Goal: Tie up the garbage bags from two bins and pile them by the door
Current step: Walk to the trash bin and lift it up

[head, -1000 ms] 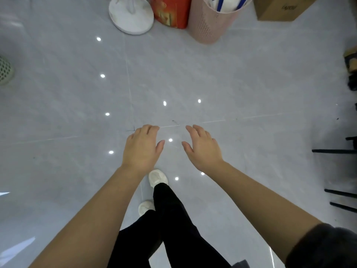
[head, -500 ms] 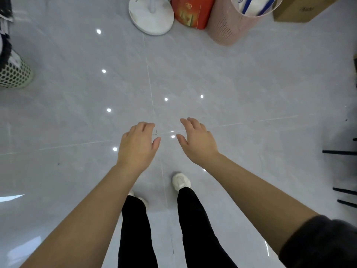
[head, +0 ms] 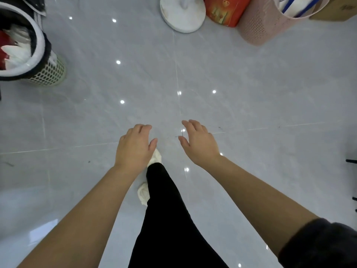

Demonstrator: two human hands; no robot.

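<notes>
Since the earlier frames the view has swung left as the person steps forward. The green mesh bin [head: 49, 72], before only a sliver at the left edge, now shows most of its mouth at the upper left. The pink bin [head: 258, 26] has slid toward the upper right corner.

Both bare arms reach out over a glossy grey tiled floor [head: 270, 93]. The left hand [head: 134, 147] and right hand [head: 199, 142] hover side by side, palms down, fingers loosely spread, holding nothing. Below them are black trouser legs and a white shoe [head: 156, 156] in mid-stride.

The green mesh bin has a black bag [head: 45, 53] folded over its rim, with white and red rubbish inside. The pink bin seems to hold a white bag [head: 301, 6] with blue strips. Between the bins, along the top edge, stand a round white fan base [head: 182, 14] and a red box [head: 224, 10], with a cardboard box [head: 336, 10] at the far right.

The task looks barely begun. Neither bag is tied or lifted out, and both bins are well apart from the hands. No door is in view. Both bags are left to tie and carry.
</notes>
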